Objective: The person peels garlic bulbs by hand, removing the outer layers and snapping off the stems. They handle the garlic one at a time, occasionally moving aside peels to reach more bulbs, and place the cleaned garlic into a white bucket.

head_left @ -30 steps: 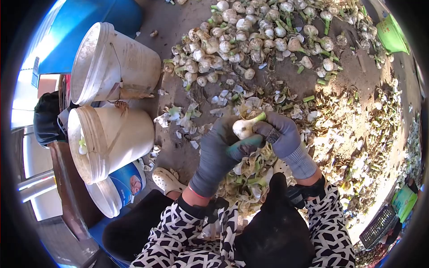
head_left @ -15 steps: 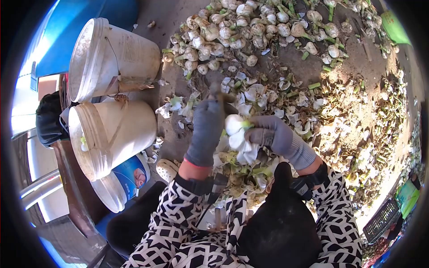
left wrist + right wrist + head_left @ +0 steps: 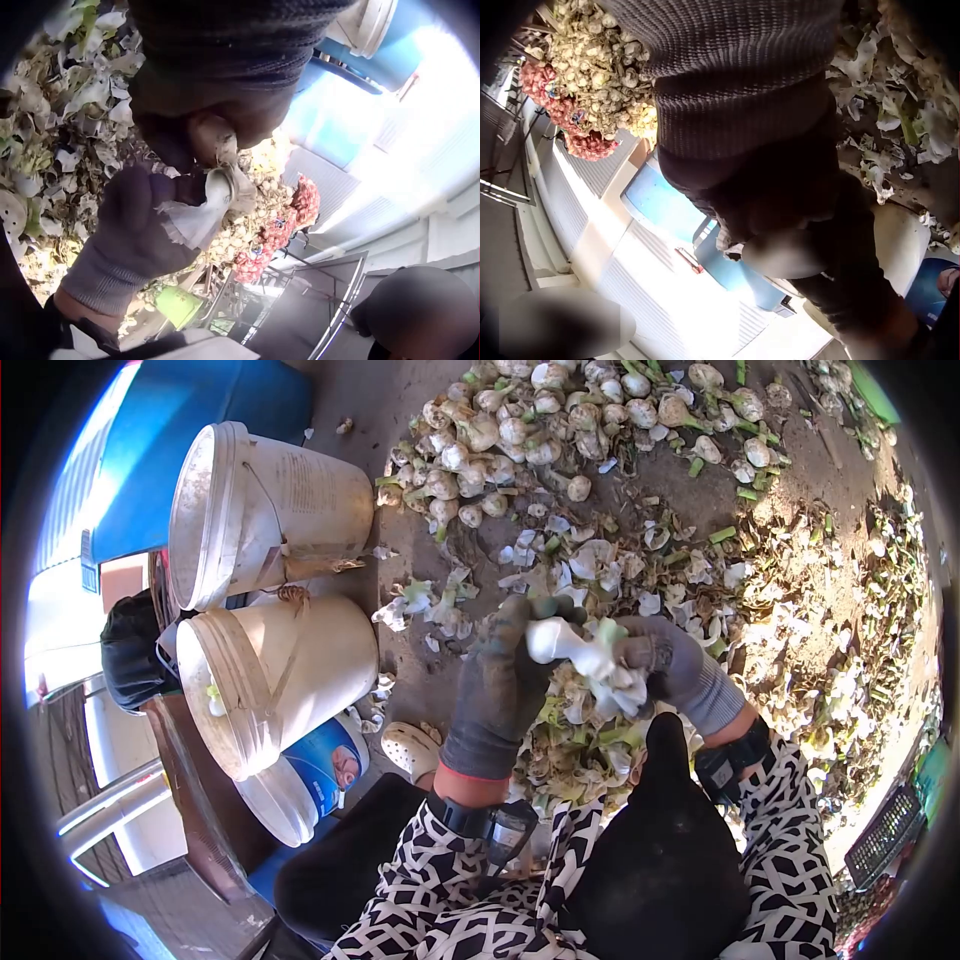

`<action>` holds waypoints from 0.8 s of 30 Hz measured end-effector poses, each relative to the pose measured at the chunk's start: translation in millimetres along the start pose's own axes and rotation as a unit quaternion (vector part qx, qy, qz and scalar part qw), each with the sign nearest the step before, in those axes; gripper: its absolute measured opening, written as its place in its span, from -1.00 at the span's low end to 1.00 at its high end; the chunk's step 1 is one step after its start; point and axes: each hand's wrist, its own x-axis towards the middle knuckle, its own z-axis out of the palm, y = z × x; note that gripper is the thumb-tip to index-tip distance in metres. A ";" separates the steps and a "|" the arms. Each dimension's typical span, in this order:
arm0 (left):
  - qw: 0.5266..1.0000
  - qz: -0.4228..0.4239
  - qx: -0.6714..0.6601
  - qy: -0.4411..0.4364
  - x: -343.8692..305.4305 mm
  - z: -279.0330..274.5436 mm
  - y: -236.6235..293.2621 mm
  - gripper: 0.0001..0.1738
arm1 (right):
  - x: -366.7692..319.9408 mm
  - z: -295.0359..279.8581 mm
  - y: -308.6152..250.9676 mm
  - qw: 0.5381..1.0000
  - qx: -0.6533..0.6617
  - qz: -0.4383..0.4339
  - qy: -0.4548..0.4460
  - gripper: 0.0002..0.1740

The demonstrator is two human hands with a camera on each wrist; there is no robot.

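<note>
Between the two gloved hands is a white garlic bulb (image 3: 548,640), its loosened garlic skin (image 3: 618,695) hanging from the stem end. My left hand (image 3: 498,695) grips the round end of the bulb. On the other side my right hand (image 3: 680,665) pinches the stem end and the peeled-back skin. In the left wrist view the bulb (image 3: 212,139) shows below the dark glove, and a pale flap of skin (image 3: 196,221) spreads beside the right hand (image 3: 139,217). The right wrist view has its hand (image 3: 757,187) in deep shadow, with the fingers mostly hidden.
A heap of untrimmed garlic (image 3: 520,430) lies ahead on the ground. Peelings (image 3: 585,745) pile up below the hands and spread right. At left, two white buckets (image 3: 320,510) lie tipped beside a blue bucket (image 3: 325,765). A dark crate (image 3: 885,840) stands at far right.
The garlic skin has been peeled back and now hangs loose near the right hand. My left hand came off the bulb half a second ago and now grips it again.
</note>
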 end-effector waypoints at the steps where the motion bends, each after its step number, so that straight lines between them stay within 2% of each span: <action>1: 1.000 0.016 -0.005 -0.018 2.6 3.0 2.9 -0.69 | -11.0 -4.9 1.7 1.000 0.000 0.000 -0.001 -0.60; 2: 0.999 0.031 -0.009 -0.035 4.2 4.1 5.5 -0.65 | -22.8 -10.1 3.3 0.995 -0.100 -0.015 -0.008 -0.60; 3: 0.998 0.031 -0.047 -0.004 4.9 2.8 9.4 -0.60 | -33.4 -12.3 4.2 0.979 -0.200 -0.030 -0.015 -0.60; 4: 0.994 0.014 -0.076 0.072 9.2 -2.7 13.3 -0.55 | -47.3 -6.4 -1.5 0.993 -0.104 0.024 -0.045 -0.61; 5: 0.993 0.017 -0.091 0.070 10.6 -4.7 16.1 -0.55 | -51.0 0.5 -6.5 0.993 -0.105 0.024 -0.048 -0.61; 7: 0.992 0.026 -0.106 0.062 15.9 -5.4 22.6 -0.56 | -53.9 12.8 -19.1 0.984 -0.080 0.000 -0.156 -0.69; 9: 0.983 0.011 -0.140 0.121 19.0 -4.6 26.3 -0.55 | -53.6 20.9 -27.6 0.964 -0.056 -0.019 -0.259 -0.77; 10: 0.983 0.013 -0.143 0.116 19.7 -7.1 30.0 -0.55 | -44.0 18.8 -31.3 0.956 -0.083 0.084 -0.268 -0.76; 11: 0.983 0.012 -0.146 0.112 20.6 -13.0 37.1 -0.56 | -26.2 12.2 -19.4 0.891 -0.383 0.074 -0.231 -0.62; 12: 0.983 0.010 -0.150 0.102 25.8 -19.3 46.6 -0.57 | -10.9 46.9 -39.3 0.731 -0.626 0.242 -0.121 -0.46; 13: 0.983 0.041 -0.152 0.095 35.5 -28.7 64.5 -0.56 | 6.1 31.2 -16.6 0.463 -0.820 0.312 -0.125 -0.46; 15: 0.963 0.049 -0.256 -0.076 36.3 -42.5 152.3 -0.57 | 20.8 2.0 -20.8 0.486 -0.832 0.266 -0.032 -0.54; 16: 0.942 0.034 -0.302 -0.143 24.7 -30.3 199.6 -0.46 | 26.9 -16.3 -23.6 0.506 -0.837 0.206 0.027 -0.55; 17: 0.964 0.159 -0.195 -0.086 12.4 -12.2 221.2 -0.40 | 34.9 -30.9 -26.4 0.526 -0.834 0.143 0.086 -0.56; 18: 0.956 0.279 -0.081 -0.032 7.0 0.3 233.4 -0.34 | 50.7 -40.8 -33.8 0.538 -0.821 0.114 0.151 -0.58; 19: 0.960 0.272 -0.072 0.014 6.4 -0.5 233.3 -0.30 | 69.7 -48.6 -47.0 0.546 -0.805 0.079 0.217 -0.55; 20: 0.961 0.264 -0.062 0.061 5.0 -7.7 227.4 -0.26 | 87.6 -49.5 -57.3 0.525 -0.812 0.035 0.253 -0.49; 21: 0.978 0.203 -0.031 0.031 6.8 -19.7 212.2 -0.28 | 108.2 -48.6 -64.3 0.505 -0.814 -0.007 0.286 -0.41; 22: 0.978 0.161 -0.004 0.129 11.4 -11.3 185.6 -0.37 | 135.3 -49.7 -71.8 0.520 -0.801 0.023 0.295 -0.38; 23: 0.968 0.140 0.115 0.174 19.5 -29.3 154.9 -0.44 | 159.0 -54.9 -76.0 0.535 -0.786 0.056 0.303 -0.34; 24: 0.945 0.139 0.236 0.178 21.0 -24.3 117.9 -0.54 | 174.8 -66.5 -75.5 0.536 -0.787 0.059 0.299 -0.34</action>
